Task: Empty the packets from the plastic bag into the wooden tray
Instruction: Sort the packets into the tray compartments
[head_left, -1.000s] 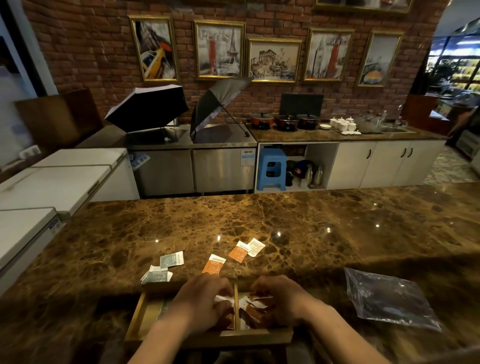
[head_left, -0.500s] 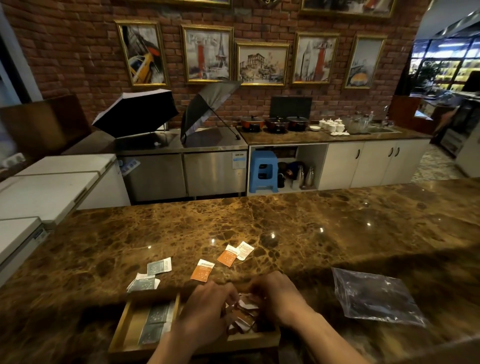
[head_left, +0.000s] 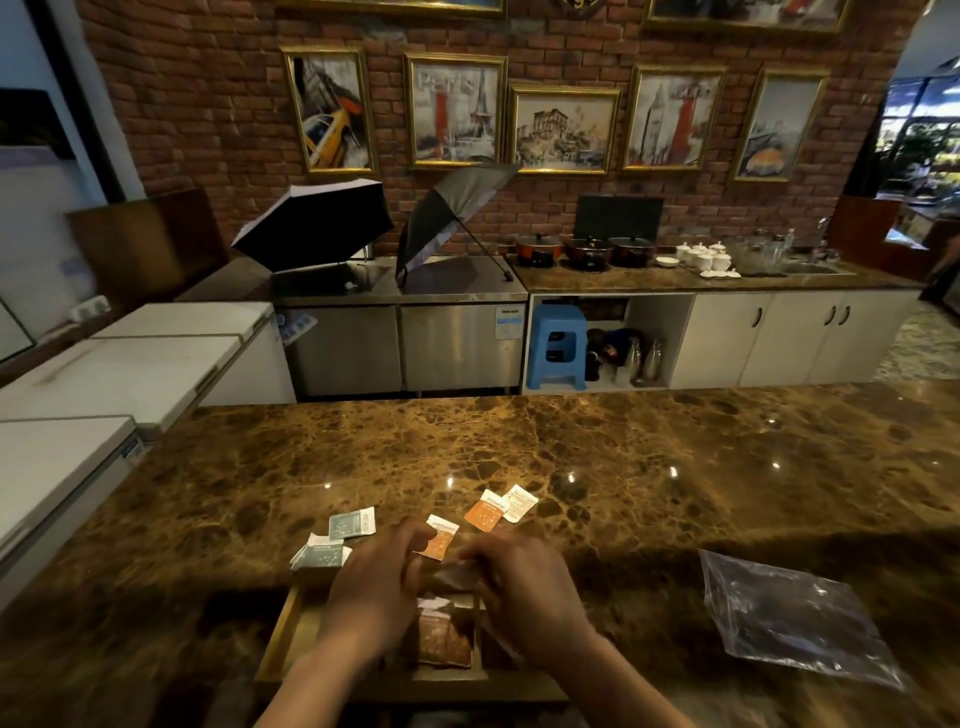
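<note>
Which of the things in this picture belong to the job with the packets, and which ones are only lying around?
Belong to the job:
- wooden tray
- plastic bag, flat on the counter
- orange packets and grey packets on the counter
- left hand and right hand, over the tray

Just lying about:
- umbrellas
- blue stool
- pots
- white cups

Two bare forearms, left hand (head_left: 376, 587), right hand (head_left: 524, 587), no sleeves, gloves or jewellery visible

A red brick wall (head_left: 218, 104) hung with framed pictures (head_left: 563, 130) backs white cabinets (head_left: 789, 340).
</note>
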